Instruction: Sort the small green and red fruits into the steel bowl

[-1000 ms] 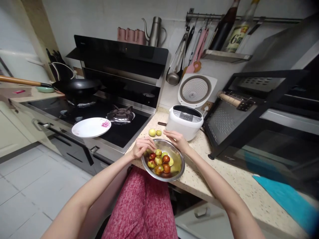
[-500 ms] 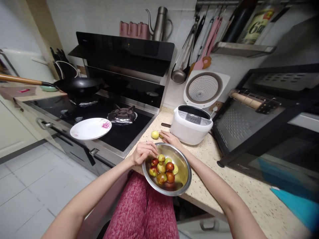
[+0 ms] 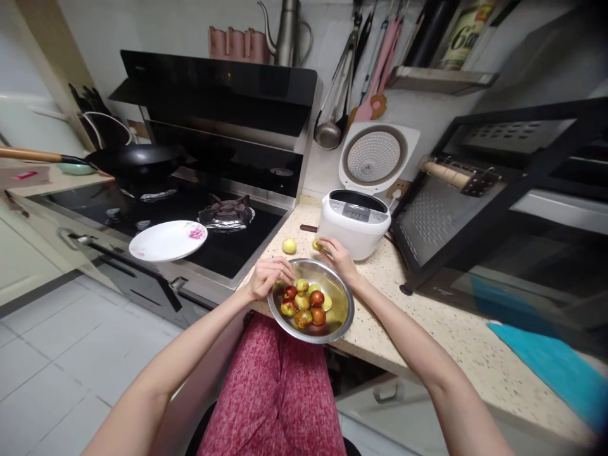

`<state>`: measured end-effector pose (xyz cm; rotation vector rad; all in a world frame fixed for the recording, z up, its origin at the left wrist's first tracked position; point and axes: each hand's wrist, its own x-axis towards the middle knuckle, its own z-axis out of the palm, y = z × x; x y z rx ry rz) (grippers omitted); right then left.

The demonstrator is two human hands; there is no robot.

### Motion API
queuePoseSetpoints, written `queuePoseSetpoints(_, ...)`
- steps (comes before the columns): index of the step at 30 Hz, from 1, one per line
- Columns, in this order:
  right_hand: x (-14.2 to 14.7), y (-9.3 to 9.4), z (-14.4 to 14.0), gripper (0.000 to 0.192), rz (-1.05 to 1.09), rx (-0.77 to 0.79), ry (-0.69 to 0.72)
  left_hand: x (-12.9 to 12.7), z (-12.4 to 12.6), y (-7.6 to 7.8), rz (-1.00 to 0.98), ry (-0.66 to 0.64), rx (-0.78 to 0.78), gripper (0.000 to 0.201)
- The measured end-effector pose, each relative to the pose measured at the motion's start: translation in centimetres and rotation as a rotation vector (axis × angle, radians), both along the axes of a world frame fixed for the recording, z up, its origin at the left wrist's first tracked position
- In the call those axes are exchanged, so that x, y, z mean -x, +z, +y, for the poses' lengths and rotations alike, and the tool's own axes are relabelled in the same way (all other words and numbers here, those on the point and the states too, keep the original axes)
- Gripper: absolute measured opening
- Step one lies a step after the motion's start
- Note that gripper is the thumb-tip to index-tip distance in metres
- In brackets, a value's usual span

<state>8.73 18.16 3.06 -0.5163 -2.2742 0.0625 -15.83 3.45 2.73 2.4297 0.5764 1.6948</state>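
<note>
A steel bowl tilts at the counter's edge, partly over my lap. Several jujubes, some green-yellow and some red-brown, lie inside it. My left hand is closed on the bowl's left rim. Just beyond the far rim, my right hand pinches one yellowish-green jujube between its fingertips. Another pale yellow jujube rests on the counter to the left of that hand.
A white rice cooker stands behind my right hand with its lid up. On the left, a white plate sits at the stove's front edge, near a black wok. A dark oven and a blue cloth are at right.
My right hand has lifted a jujube from the counter and moved it right, away from the other one. The left hand stays on the bowl. The view has shifted slightly.
</note>
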Motion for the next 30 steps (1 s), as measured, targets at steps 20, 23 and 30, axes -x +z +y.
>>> queuePoseSetpoints(20,-2.5,3.8,-7.7,0.038,-0.257,0.13,0.335,-0.2,-0.5,0.3,0.001,0.064,0.013,0.062)
queuePoseSetpoints(23,-2.6,3.7,-7.7,0.042,-0.26,0.111,0.336,-0.2,-0.4,0.2,-0.021,0.066,0.007,0.06)
queuePoseSetpoints(30,-2.5,3.5,-7.7,0.039,-0.231,0.118,0.334,0.1,0.1,0.1,-0.211,0.29,0.106,0.055)
